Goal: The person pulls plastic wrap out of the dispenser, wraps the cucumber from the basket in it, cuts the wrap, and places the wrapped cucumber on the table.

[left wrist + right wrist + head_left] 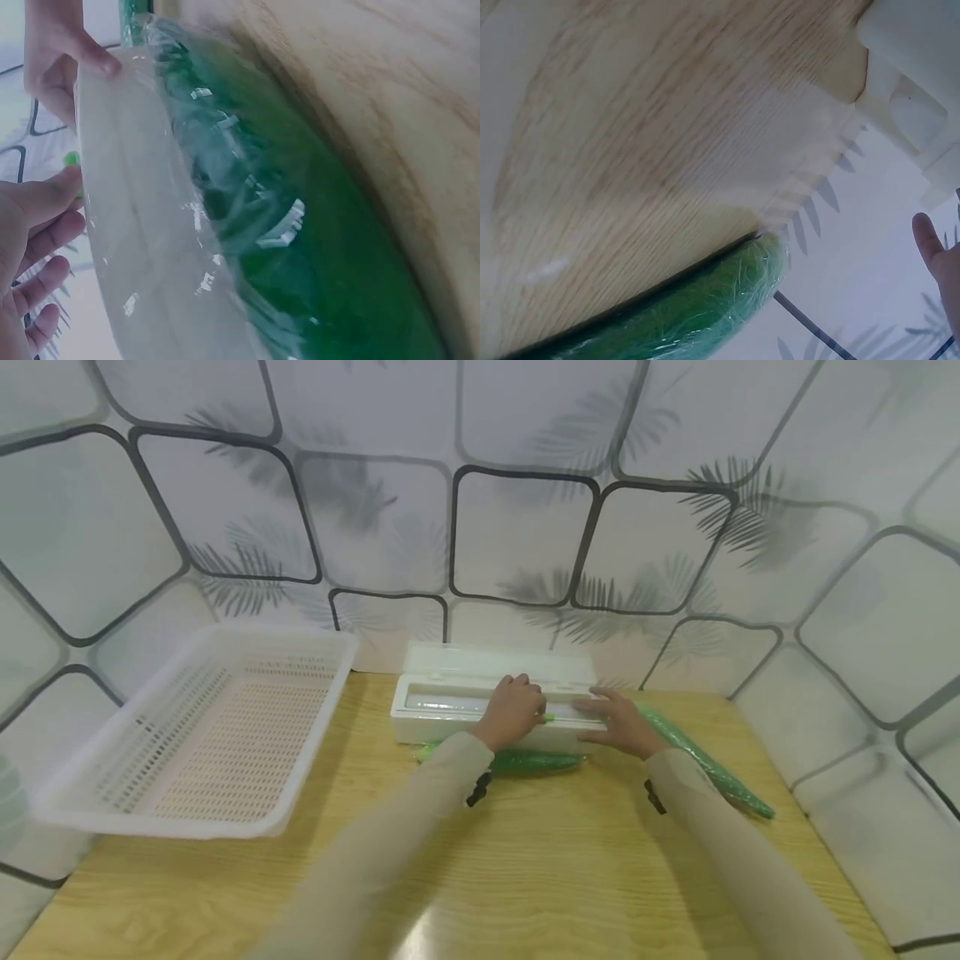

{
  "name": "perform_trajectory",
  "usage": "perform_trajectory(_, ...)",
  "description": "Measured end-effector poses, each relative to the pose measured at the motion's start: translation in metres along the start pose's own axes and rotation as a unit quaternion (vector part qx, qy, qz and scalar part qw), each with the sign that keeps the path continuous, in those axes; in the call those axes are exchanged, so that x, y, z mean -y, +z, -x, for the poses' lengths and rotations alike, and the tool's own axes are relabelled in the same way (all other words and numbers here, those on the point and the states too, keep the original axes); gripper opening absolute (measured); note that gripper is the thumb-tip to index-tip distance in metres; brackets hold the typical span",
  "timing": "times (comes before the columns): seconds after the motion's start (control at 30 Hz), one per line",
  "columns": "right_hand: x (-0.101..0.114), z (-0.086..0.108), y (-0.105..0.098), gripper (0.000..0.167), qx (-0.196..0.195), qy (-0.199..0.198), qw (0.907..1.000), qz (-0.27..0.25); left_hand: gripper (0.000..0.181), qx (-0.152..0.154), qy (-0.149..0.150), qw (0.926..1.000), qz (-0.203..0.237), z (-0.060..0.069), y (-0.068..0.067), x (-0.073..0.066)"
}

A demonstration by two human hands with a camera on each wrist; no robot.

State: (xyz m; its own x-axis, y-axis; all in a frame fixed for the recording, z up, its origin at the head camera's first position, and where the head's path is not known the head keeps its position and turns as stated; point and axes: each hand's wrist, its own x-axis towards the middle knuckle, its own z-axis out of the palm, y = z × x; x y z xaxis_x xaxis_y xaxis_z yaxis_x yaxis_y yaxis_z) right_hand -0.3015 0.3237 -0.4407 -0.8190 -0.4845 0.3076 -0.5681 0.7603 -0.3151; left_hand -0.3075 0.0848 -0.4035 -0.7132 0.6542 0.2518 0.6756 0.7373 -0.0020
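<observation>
A white cling film dispenser [427, 727] lies lengthwise near the wall, lid [495, 660] raised, clear film over its opening. My left hand [513, 706] pinches a small green slider [549, 717] on its front edge; the slider is partly hidden by the fingers [56, 191]. At the right end, my right hand [622, 722] holds the dispenser, thumb on the front face and fingers over the top edge. Along the dispenser's front lies a green cucumber [532, 762] under clear film, large in the left wrist view [315, 247].
A second film-wrapped cucumber [712, 768] lies slanted on the table to the right, its end [757, 262] visible in the right wrist view. A white perforated plastic basket [315, 735] stands at the left. Patterned wall [517, 535] closes off the table's back and sides.
</observation>
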Motion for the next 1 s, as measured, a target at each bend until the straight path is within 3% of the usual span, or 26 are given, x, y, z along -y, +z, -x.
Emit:
perform_trajectory(0.13,-0.005,-0.002,-0.005,0.069,0.034,0.000,0.9994,-0.003,0.020,-0.001,-0.010,0.9999,0.001,0.005,0.003,0.006)
perform_trajectory(0.27,-0.007,-0.001,-0.019,0.078,0.079,0.042,0.9960,-0.006,0.020,-0.007,-0.016,0.9998,0.009,0.005,0.004,0.005)
perform_trajectory(0.37,-0.002,-0.002,-0.028,0.068,0.089,0.073,0.9933,-0.014,0.019,-0.005,-0.021,0.9997,0.011,0.005,0.002,0.003)
perform_trajectory(0.43,0.010,-0.006,-0.029,0.051,0.064,0.058,0.9963,0.005,0.019,-0.007,-0.021,0.9997,0.007,0.006,0.001,0.001)
perform_trajectory(0.53,0.025,-0.014,-0.015,0.029,0.000,-0.027,0.9953,0.093,0.018,-0.013,-0.017,0.9997,-0.013,0.006,0.002,0.001)
perform_trajectory(0.67,0.031,-0.019,0.010,0.015,-0.092,-0.136,0.9539,0.251,0.020,-0.020,-0.007,0.9987,-0.046,0.004,0.007,0.001)
perform_trajectory(0.77,0.029,-0.016,0.021,0.015,-0.123,-0.145,0.9384,0.289,0.024,-0.028,0.005,0.9968,-0.074,0.005,0.012,0.001)
perform_trajectory(1.0,0.029,-0.015,0.025,0.020,-0.119,-0.117,0.9443,0.284,0.029,-0.018,0.032,0.9927,-0.115,0.015,0.007,0.011)
